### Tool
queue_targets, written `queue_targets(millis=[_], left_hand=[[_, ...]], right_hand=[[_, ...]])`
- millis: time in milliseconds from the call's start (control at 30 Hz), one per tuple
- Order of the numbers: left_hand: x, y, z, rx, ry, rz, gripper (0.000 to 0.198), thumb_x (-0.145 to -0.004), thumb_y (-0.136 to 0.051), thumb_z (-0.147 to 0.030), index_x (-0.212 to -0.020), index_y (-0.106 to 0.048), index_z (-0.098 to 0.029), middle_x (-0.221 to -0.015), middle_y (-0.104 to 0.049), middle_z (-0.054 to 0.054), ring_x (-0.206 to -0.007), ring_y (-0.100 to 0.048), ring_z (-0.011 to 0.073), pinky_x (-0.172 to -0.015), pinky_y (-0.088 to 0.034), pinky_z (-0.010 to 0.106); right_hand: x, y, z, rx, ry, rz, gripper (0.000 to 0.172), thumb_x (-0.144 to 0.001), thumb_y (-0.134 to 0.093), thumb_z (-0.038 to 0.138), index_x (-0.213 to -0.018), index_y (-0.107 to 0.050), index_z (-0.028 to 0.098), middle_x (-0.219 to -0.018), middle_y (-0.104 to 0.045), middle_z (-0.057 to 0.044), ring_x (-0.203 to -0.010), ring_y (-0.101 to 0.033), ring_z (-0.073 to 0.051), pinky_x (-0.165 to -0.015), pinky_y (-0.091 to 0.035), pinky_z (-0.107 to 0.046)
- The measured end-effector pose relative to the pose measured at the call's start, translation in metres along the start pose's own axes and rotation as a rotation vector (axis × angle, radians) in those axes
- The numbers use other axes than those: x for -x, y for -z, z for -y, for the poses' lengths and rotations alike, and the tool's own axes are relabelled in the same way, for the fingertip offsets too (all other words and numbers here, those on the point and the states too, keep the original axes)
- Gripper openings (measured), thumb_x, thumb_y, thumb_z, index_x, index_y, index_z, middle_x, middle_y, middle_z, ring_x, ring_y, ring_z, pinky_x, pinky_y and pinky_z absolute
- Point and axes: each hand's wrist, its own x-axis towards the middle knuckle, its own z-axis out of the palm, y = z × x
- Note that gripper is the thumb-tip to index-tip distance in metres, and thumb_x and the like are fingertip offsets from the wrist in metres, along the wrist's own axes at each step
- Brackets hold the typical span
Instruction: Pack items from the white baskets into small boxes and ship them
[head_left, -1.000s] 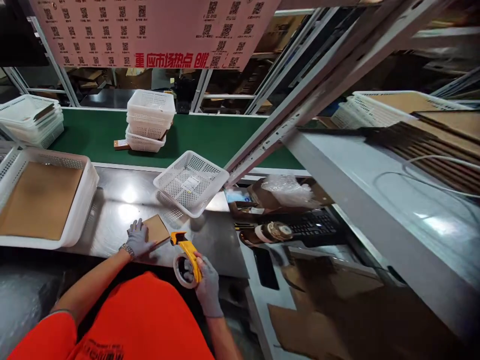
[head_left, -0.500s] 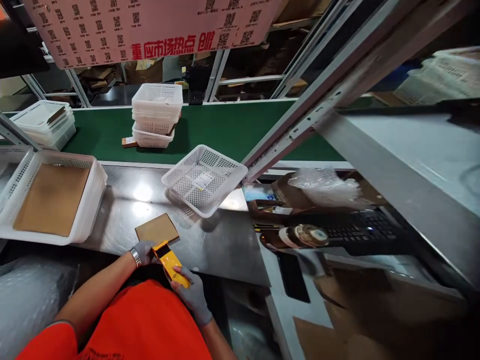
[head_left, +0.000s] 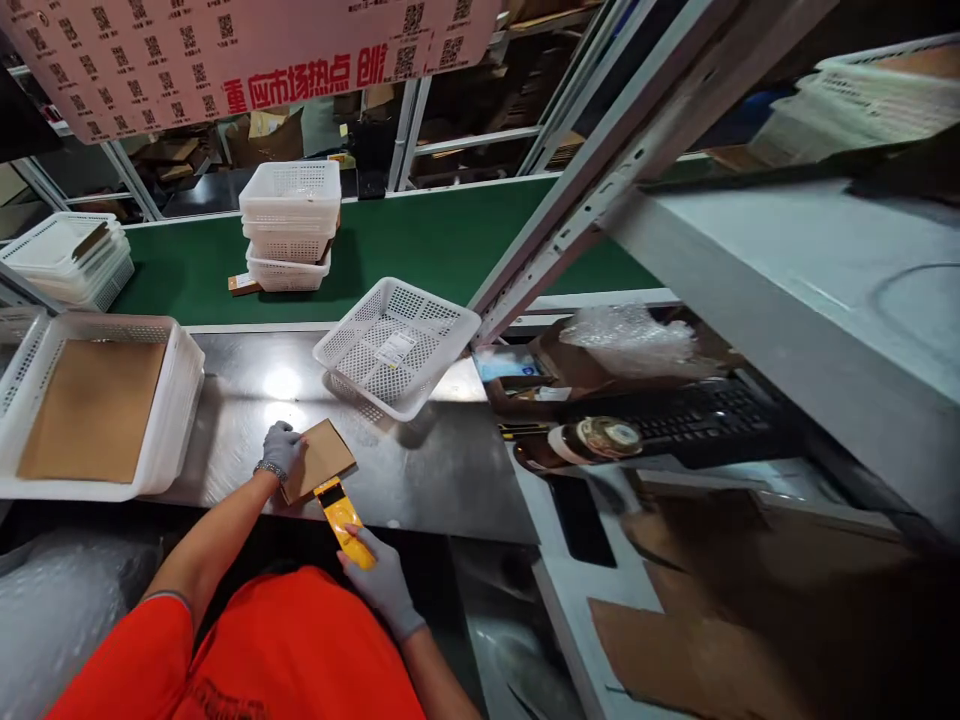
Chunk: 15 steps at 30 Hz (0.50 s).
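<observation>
In the head view, my gloved left hand (head_left: 282, 449) has its fingers curled at the left side of a flat brown cardboard box (head_left: 324, 457) lying on the metal bench. My gloved right hand (head_left: 381, 580) grips a long yellow package (head_left: 346, 524) with a dark patch near its far end. That end reaches the near edge of the cardboard box. Beyond the box, a white perforated basket (head_left: 395, 348) with a label inside sits tilted on the bench.
Stacked white baskets (head_left: 191, 390) with cardboard on top stand at left. More baskets (head_left: 291, 225) rest on the green conveyor (head_left: 420, 225). A slanted metal post (head_left: 559, 235) rises at right, near a jar (head_left: 611, 437), a keyboard (head_left: 705, 420) and a phone (head_left: 581, 520).
My left hand has left the yellow package and moved forward to the cardboard box, which has turned slightly. My right hand still holds the yellow package. The camera view has shifted a little.
</observation>
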Motion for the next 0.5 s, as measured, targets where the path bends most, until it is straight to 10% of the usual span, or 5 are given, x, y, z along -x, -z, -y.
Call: queue_targets(millis=[167, 333, 500], left_hand=[[-0.004, 0.006, 0.008, -0.302, -0.037, -0.066, 0.090, -0.096, -0.077, -0.045, -0.173, -0.046, -0.009, -0.171, -0.050, 0.028, -0.155, -0.049, 0.0407, -0.127, -0.042, 0.047], [0.035, -0.021, 0.024, -0.518, -0.426, 0.243, 0.125, -0.075, -0.086, -0.067, -0.179, -0.040, -0.013, -0.189, -0.024, 0.028, -0.172, -0.018, 0.0562, -0.139, -0.014, 0.070], [0.070, -0.056, 0.024, -0.553, -0.332, 0.263, 0.145, -0.065, -0.091, -0.074, -0.182, -0.032, -0.013, -0.191, -0.010, 0.032, -0.171, -0.012, 0.0665, -0.136, -0.006, 0.079]], right_hand=[[-0.012, -0.007, 0.002, -0.007, -0.061, 0.008, 0.049, -0.068, -0.083, 0.044, -0.112, -0.090, 0.023, -0.110, -0.091, -0.009, -0.096, -0.087, -0.031, -0.089, -0.071, -0.041], [-0.010, 0.000, 0.003, -0.024, -0.077, 0.034, 0.050, -0.068, -0.085, 0.044, -0.112, -0.089, 0.021, -0.104, -0.091, -0.009, -0.087, -0.085, -0.029, -0.080, -0.070, -0.038], [-0.006, 0.013, 0.000, 0.031, -0.061, -0.005, 0.047, -0.065, -0.084, 0.043, -0.107, -0.090, 0.024, -0.102, -0.091, -0.009, -0.084, -0.085, -0.030, -0.077, -0.071, -0.040]])
